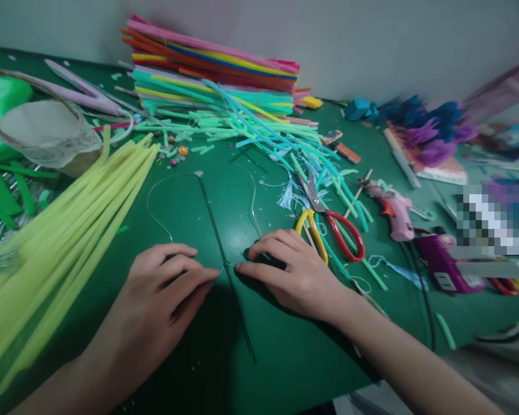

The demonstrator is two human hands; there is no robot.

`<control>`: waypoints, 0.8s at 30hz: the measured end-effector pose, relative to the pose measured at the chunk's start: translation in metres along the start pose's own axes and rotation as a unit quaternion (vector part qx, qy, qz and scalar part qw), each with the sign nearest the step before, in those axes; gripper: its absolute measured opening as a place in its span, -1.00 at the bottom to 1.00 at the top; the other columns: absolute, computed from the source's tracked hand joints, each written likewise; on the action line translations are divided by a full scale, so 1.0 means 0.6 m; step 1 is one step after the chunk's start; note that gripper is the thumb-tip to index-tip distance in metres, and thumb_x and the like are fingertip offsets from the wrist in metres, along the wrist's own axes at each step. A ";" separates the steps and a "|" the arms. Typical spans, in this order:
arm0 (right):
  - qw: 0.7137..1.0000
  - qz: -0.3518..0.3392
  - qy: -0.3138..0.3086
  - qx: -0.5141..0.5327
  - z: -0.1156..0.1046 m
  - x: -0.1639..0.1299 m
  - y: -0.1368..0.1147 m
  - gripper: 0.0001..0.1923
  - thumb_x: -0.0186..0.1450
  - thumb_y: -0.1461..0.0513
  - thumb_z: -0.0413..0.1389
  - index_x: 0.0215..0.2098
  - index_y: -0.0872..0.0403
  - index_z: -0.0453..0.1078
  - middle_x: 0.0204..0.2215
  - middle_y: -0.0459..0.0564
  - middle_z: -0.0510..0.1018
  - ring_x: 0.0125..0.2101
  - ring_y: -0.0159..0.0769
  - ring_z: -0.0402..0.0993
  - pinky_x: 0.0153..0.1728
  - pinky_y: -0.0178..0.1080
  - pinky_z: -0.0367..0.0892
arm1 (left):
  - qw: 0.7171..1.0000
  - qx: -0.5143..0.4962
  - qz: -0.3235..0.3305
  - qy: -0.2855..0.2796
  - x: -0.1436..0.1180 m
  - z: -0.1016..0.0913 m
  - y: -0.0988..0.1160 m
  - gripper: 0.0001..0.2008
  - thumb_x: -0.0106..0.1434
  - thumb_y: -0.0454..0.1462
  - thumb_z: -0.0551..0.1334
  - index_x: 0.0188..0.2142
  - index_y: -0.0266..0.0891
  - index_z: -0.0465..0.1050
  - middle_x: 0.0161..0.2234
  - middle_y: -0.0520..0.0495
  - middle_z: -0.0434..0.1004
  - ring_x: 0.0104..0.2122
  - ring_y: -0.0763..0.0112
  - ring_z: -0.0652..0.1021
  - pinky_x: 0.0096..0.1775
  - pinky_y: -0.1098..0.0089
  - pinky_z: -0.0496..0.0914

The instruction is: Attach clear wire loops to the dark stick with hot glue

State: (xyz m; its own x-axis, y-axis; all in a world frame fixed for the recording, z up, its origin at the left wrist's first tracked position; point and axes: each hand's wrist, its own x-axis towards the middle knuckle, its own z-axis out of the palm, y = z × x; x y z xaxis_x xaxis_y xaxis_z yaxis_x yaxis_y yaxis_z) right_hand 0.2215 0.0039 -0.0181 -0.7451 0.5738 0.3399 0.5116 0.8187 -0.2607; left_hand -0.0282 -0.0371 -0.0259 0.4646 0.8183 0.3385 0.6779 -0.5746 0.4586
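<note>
Head view puts us right over the green tabletop (285, 357), both hands low and close together near the middle. Our left hand (164, 288) lies flat with its fingers (199, 276) stretched toward the centre, nearly closed at the tips, seemingly pinching the thin silvery wire (158, 222) where it crosses the dark stem rod (220, 253). Our right hand (289, 271) mirrors it from the right, forefinger and thumb drawn together at that same crossing; whether it truly grips the wire end we cannot tell. The rod runs from far to near between the two hands, and the wire loops away toward the far side on either flank. We judge this to be the binding step, wire being fastened onto the rod. Next would call for steady tension from both sides and a tight turn around the rod without letting it roll. Scissors (328, 225) with yellow and red handles lie just right of the right hand, a glue gun (393, 210) beyond them, yellow straws (69, 230) at left.
</note>
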 end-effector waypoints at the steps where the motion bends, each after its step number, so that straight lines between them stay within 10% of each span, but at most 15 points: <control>1: 1.000 0.001 -0.001 0.000 0.000 0.000 0.000 -0.73 0.37 0.39 0.03 -0.10 0.05 0.52 -0.23 0.04 0.56 -0.18 -0.25 0.39 -0.23 -0.18 0.25 | 1.000 -0.004 -0.004 0.004 0.000 -0.001 0.000 -0.80 0.31 -0.37 0.24 -0.09 -0.11 0.46 -0.28 0.02 0.56 -0.02 0.23 0.42 -0.02 0.17 0.35; 24: 1.000 0.006 0.003 -0.002 0.003 -0.005 0.005 -0.73 0.38 0.37 0.01 -0.11 0.03 0.52 -0.23 0.03 0.56 -0.20 -0.26 0.37 -0.22 -0.18 0.21 | 1.000 -0.021 -0.011 -0.005 0.007 0.001 -0.001 -0.82 0.30 -0.36 0.23 -0.15 -0.05 0.48 -0.32 0.05 0.57 -0.03 0.22 0.43 -0.07 0.17 0.39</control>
State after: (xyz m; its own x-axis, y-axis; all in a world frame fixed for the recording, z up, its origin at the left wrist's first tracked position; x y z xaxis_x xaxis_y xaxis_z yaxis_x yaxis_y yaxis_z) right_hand 0.2241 0.0045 -0.0217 -0.7365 0.5833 0.3426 0.5220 0.8121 -0.2607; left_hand -0.0263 -0.0332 -0.0250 0.4556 0.8313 0.3185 0.6638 -0.5556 0.5007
